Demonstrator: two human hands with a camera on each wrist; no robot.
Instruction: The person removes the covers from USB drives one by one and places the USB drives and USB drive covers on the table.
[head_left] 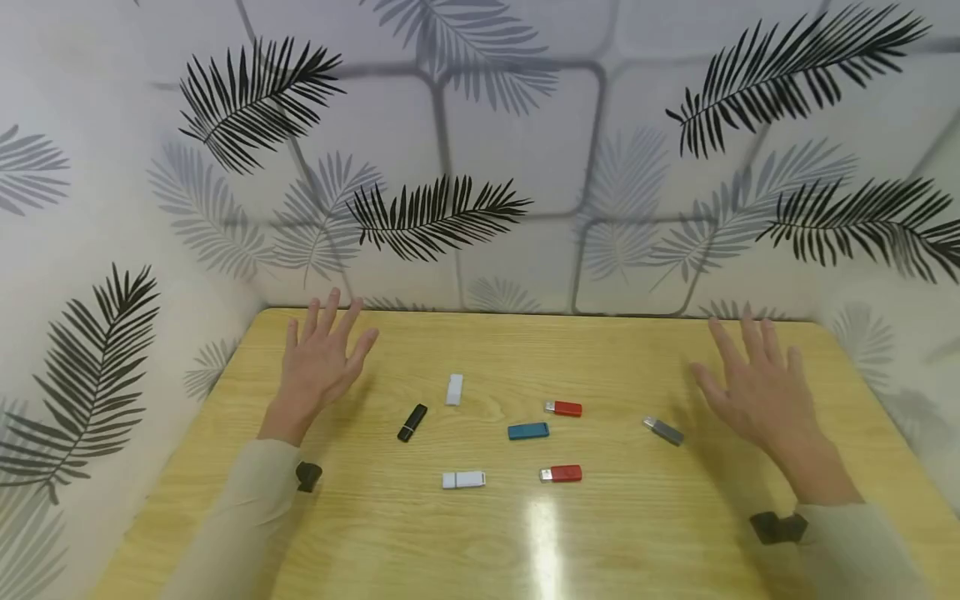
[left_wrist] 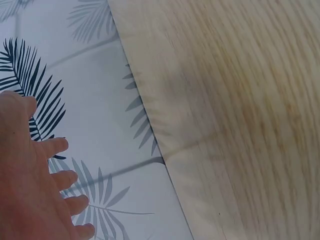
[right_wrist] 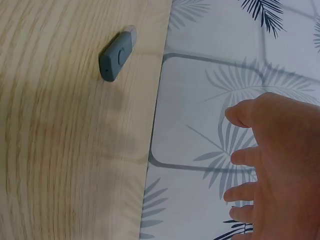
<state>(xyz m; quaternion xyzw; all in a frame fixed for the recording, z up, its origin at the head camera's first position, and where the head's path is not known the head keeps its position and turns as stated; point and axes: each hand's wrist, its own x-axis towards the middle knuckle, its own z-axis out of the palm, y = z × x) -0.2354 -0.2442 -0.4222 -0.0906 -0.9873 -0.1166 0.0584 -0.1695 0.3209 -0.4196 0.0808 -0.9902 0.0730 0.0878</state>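
Note:
My left hand (head_left: pixel 318 362) hovers over the table's left side with fingers spread, holding nothing. On the right, my right hand (head_left: pixel 765 396) is likewise spread and bare; the grey USB stick (head_left: pixel 663 431) lies nearest it, and shows in the right wrist view too (right_wrist: pixel 117 55). Closest to the left hand is a black USB stick (head_left: pixel 412 423), with a white USB stick (head_left: pixel 454 389) beyond it. Mid-table lie a blue USB stick (head_left: pixel 528 431) and a red USB stick (head_left: pixel 564 408). Nearer me are a second white stick (head_left: pixel 463 480) and a second red one (head_left: pixel 561 474).
The wooden table (head_left: pixel 360 533) ends at a pale wall covering (head_left: pixel 517 150) with dark and grey leaf prints, which also runs along both sides. A dark wrist device (head_left: pixel 778 527) sits at the right cuff, another (head_left: pixel 308 476) at the left.

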